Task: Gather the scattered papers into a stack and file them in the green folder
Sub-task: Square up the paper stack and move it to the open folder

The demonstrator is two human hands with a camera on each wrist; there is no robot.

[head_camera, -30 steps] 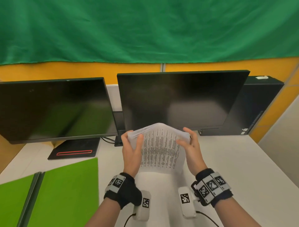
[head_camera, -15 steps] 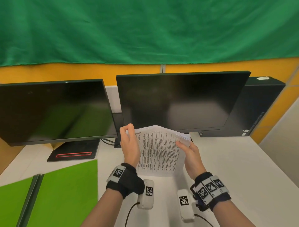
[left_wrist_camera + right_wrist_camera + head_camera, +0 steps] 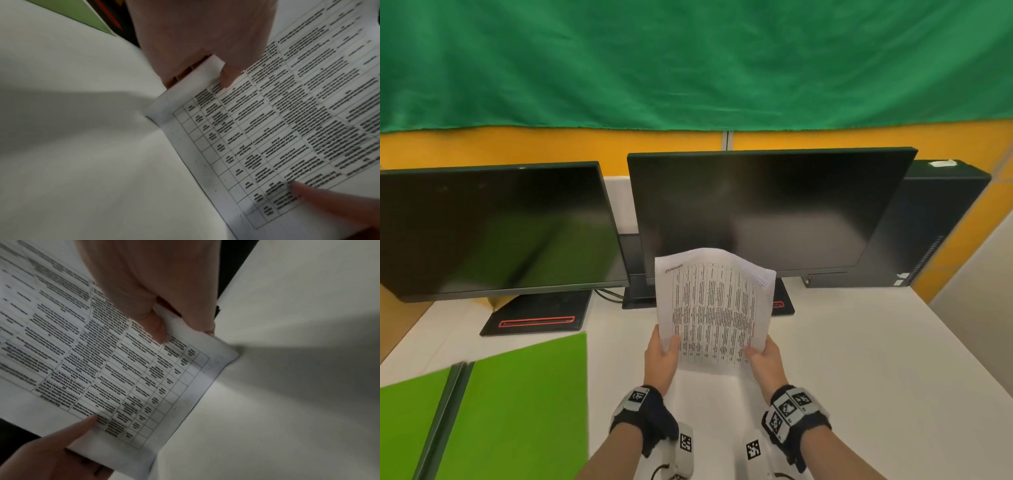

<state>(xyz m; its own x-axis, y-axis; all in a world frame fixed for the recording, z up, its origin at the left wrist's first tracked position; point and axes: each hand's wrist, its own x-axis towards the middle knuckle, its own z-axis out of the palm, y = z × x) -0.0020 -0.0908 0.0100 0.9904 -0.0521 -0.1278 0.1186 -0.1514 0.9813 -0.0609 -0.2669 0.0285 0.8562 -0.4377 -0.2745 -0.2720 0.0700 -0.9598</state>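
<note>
A stack of printed papers (image 3: 714, 308) stands nearly upright above the white desk, its top curling back toward the monitors. My left hand (image 3: 663, 353) pinches its lower left edge, thumb on the printed face. My right hand (image 3: 762, 356) pinches the lower right edge the same way. The wrist views show the paper stack (image 3: 287, 129) (image 3: 102, 361) with my left hand's thumb (image 3: 228, 76) and my right hand's thumb (image 3: 156, 327) on the table of text. The green folder (image 3: 517, 404) lies open flat at the desk's left front.
Two dark monitors (image 3: 493, 229) (image 3: 767, 209) stand at the back, their bases (image 3: 537, 313) on the desk. A black computer case (image 3: 928, 226) is at the back right. The white desk (image 3: 876, 359) ends at its right edge.
Both hands slid from the upper sides of the stack down to its lower corners, and the stack now stands taller in front of the monitor.
</note>
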